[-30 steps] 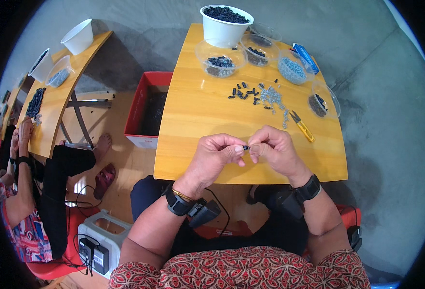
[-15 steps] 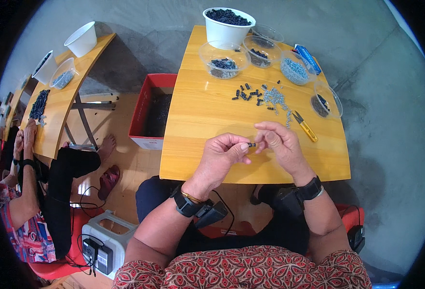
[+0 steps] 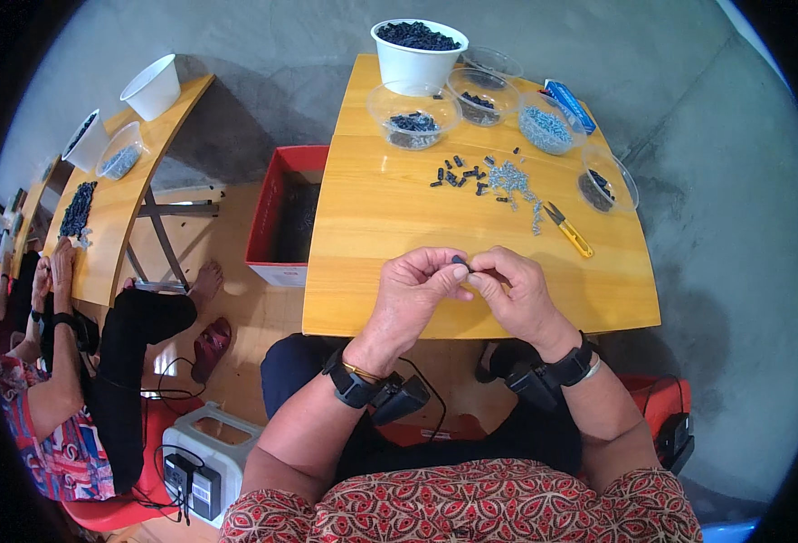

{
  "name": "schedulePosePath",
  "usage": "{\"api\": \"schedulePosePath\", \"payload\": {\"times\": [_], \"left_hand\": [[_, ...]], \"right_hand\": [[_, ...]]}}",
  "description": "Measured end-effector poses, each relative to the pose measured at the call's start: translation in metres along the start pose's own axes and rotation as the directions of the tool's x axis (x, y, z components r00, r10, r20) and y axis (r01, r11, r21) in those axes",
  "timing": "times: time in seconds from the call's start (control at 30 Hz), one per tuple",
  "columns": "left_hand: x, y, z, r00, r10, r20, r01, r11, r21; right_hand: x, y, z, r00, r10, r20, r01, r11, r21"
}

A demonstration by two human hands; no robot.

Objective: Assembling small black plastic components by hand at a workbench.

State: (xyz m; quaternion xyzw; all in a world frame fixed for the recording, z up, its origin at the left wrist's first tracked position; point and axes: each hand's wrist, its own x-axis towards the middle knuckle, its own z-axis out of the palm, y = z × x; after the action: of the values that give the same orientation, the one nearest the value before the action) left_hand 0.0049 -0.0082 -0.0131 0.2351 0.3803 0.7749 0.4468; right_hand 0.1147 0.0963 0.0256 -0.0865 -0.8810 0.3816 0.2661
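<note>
Over the near edge of the wooden table (image 3: 372, 244), my left hand (image 3: 410, 291) pinches a small black plastic part (image 3: 459, 260) between thumb and forefinger. My right hand (image 3: 524, 294) meets it from the right, its thumb and forefinger closed at the part's end. Whatever lies between those right fingertips is hidden. Beyond my hands are several loose black parts (image 3: 460, 175) and a spread of small silvery screws (image 3: 508, 178). Yellow-handled thread snips (image 3: 573, 233) lie to the right of the screws.
At the back stand a white tub of black parts (image 3: 417, 65) and several clear bowls, one with screws (image 3: 548, 128). A blue box (image 3: 569, 106) lies behind them. Left of the table is a red carton (image 3: 277, 213). Another person (image 3: 55, 398) works at a table further left.
My right hand has moved left and closed its fingers at the black part. Before, it was apart with fingers loosely spread. The left hand keeps its pinch.
</note>
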Motion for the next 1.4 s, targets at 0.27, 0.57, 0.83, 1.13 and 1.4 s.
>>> {"api": "schedulePosePath", "payload": {"times": [0.27,0.57,0.83,1.13,1.4], "left_hand": [[0.003,-0.011,0.003,0.933,0.348,0.097,-0.328,0.704,0.630],[0.006,-0.009,0.005,0.844,0.448,0.296,-0.415,0.194,0.889],[-0.002,-0.008,0.011,0.868,0.362,0.340,-0.408,0.129,0.904],[-0.003,-0.014,0.012,0.850,0.429,0.307,-0.386,0.108,0.916],[0.000,-0.018,0.012,0.847,0.433,0.308,-0.382,0.092,0.920]], "right_hand": [[-0.013,0.019,0.006,0.996,-0.055,-0.073,0.048,0.994,-0.102],[-0.019,0.024,0.006,0.996,-0.052,-0.068,0.034,0.967,-0.252],[0.019,0.032,0.031,0.950,-0.081,-0.302,0.020,0.980,-0.199],[0.021,0.044,0.040,0.941,-0.129,-0.313,0.006,0.930,-0.367],[0.022,0.046,0.041,0.946,-0.126,-0.300,-0.002,0.919,-0.395]]}}
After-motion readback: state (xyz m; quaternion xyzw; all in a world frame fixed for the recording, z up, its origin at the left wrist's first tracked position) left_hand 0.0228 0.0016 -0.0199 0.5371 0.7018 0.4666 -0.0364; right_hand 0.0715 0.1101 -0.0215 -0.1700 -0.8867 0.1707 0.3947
